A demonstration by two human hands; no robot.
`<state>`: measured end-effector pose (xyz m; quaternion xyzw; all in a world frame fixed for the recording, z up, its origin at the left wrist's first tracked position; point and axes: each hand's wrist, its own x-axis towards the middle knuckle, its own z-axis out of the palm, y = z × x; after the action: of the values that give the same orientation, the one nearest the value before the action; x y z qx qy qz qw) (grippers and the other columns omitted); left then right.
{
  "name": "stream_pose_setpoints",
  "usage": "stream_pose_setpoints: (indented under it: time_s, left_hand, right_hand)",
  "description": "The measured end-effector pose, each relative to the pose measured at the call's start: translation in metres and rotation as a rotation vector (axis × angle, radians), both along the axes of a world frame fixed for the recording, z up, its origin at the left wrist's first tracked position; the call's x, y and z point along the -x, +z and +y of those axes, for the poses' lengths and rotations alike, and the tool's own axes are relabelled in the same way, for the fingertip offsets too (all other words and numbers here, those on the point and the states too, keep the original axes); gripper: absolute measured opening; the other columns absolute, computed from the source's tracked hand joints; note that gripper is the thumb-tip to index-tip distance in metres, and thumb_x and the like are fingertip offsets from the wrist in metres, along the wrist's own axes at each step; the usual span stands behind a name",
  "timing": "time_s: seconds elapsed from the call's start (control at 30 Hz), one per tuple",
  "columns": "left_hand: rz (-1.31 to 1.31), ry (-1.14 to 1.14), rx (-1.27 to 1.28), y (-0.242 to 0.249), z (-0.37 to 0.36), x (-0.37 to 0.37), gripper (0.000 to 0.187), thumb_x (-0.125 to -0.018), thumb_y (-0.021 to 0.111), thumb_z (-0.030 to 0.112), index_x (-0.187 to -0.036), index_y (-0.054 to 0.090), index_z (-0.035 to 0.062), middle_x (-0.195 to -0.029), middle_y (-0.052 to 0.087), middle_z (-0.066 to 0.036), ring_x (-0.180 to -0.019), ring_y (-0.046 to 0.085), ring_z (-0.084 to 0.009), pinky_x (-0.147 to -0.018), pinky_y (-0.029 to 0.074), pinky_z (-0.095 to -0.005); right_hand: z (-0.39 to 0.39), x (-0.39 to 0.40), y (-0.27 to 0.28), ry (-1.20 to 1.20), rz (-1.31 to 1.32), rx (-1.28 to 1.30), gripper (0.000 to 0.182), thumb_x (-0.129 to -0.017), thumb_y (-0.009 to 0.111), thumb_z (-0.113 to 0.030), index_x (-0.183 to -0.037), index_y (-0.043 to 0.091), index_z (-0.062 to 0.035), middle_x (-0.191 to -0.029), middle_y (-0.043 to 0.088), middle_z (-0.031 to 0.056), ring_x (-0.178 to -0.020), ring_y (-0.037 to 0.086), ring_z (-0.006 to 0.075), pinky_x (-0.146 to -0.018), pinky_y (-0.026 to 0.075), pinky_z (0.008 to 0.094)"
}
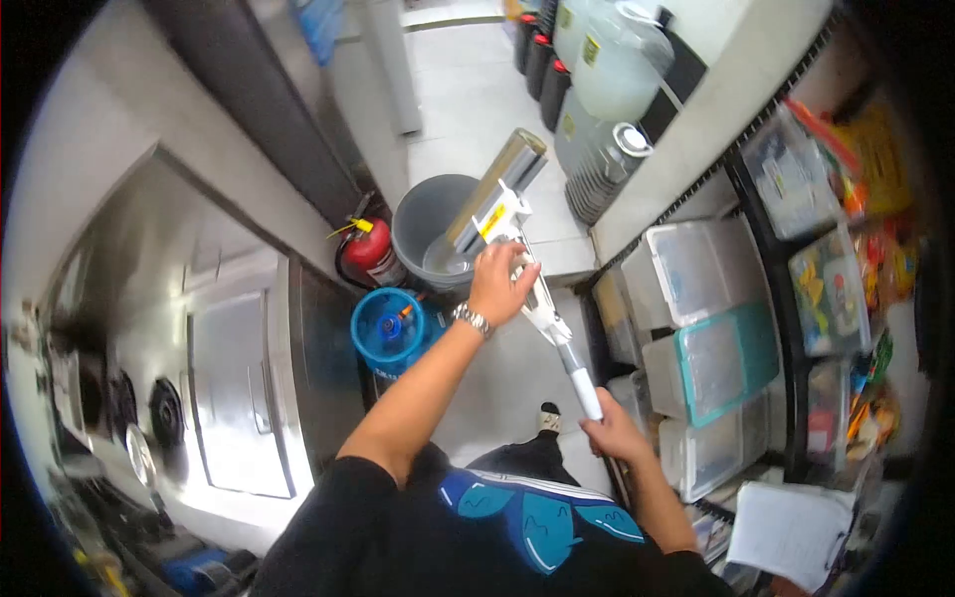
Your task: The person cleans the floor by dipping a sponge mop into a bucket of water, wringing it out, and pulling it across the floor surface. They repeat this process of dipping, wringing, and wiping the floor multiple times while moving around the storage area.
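Observation:
A squeeze mop (540, 298) with a white and grey handle slants across the middle of the view. Its wide head (497, 186) leans over a grey bucket (418, 214), one end inside the rim. My left hand (500, 281), with a metal watch on the wrist, is closed on the white mechanism just below the head. Lower down, my right hand (614, 430) grips the white end section of the handle. What the bucket holds is hard to make out.
A red fire extinguisher (371, 251) and a blue gas cylinder (388, 328) stand left of the bucket. Large plastic jugs (622, 60) are at the top. Shelves with lidded bins (731, 363) line the right; a steel counter (239, 398) is on the left.

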<state>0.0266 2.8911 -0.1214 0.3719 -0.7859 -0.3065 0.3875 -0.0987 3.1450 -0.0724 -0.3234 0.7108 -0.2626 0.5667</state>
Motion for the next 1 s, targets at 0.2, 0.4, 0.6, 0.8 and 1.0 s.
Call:
stream_pose_setpoints:
  time_s: [0.2, 0.4, 0.6, 0.8, 1.0]
  left_hand:
    - [-0.005, 0.051, -0.427, -0.012, -0.065, -0.029, 0.038, -0.075, 0.061, 0.039, -0.069, 0.061, 0.0009, -0.066, 0.059, -0.011, -0.062, 0.056, -0.0212, -0.062, 0.043, -0.0322]
    - [0.105, 0.165, -0.483, -0.014, -0.071, -0.074, 0.041, -0.074, 0.06, 0.038, -0.06, 0.058, -0.0003, -0.05, 0.052, -0.012, -0.047, 0.049, -0.0175, -0.049, 0.038, -0.0339]
    - [0.208, 0.457, -0.276, -0.018, -0.037, -0.092, 0.035, -0.074, 0.058, 0.031, -0.057, 0.055, 0.0002, -0.052, 0.051, -0.016, -0.048, 0.051, -0.0256, -0.049, 0.038, -0.0358]
    - [0.295, 0.582, -0.177, -0.015, -0.01, -0.106, 0.032, -0.073, 0.058, 0.025, -0.056, 0.052, -0.0008, -0.051, 0.047, -0.018, -0.045, 0.046, -0.0244, -0.047, 0.035, -0.0356]
    - [0.323, 0.598, -0.33, -0.005, 0.012, -0.106, 0.032, -0.072, 0.057, 0.026, -0.054, 0.05, 0.0008, -0.054, 0.049, -0.018, -0.052, 0.051, -0.0332, -0.049, 0.038, -0.0391]
  right_hand:
    - [-0.043, -0.037, -0.019, -0.116, -0.28, 0.177, 0.039, -0.072, 0.057, 0.0, -0.107, 0.041, -0.0039, -0.065, 0.05, 0.0055, -0.045, 0.05, 0.0126, -0.038, 0.041, 0.0259]
    - [-0.073, -0.059, -0.029, -0.173, -0.196, 0.291, 0.057, -0.072, 0.055, 0.005, -0.125, 0.037, -0.0046, -0.062, 0.05, 0.0041, -0.038, 0.046, 0.0105, -0.032, 0.036, 0.0237]
    - [-0.083, -0.066, -0.016, -0.088, -0.159, 0.275, 0.066, -0.072, 0.053, 0.005, -0.133, 0.031, -0.0087, -0.062, 0.05, 0.0035, -0.039, 0.044, 0.0102, -0.033, 0.036, 0.0235]
    - [-0.09, -0.073, -0.009, -0.082, -0.075, 0.282, 0.066, -0.072, 0.052, 0.008, -0.133, 0.031, -0.0063, -0.062, 0.049, 0.0037, -0.037, 0.043, 0.0101, -0.031, 0.034, 0.0241]
    - [-0.094, -0.069, -0.005, -0.08, -0.057, 0.313, 0.066, -0.071, 0.051, 0.008, -0.132, 0.032, -0.0079, -0.062, 0.049, 0.0035, -0.037, 0.043, 0.0099, -0.031, 0.033, 0.0242]
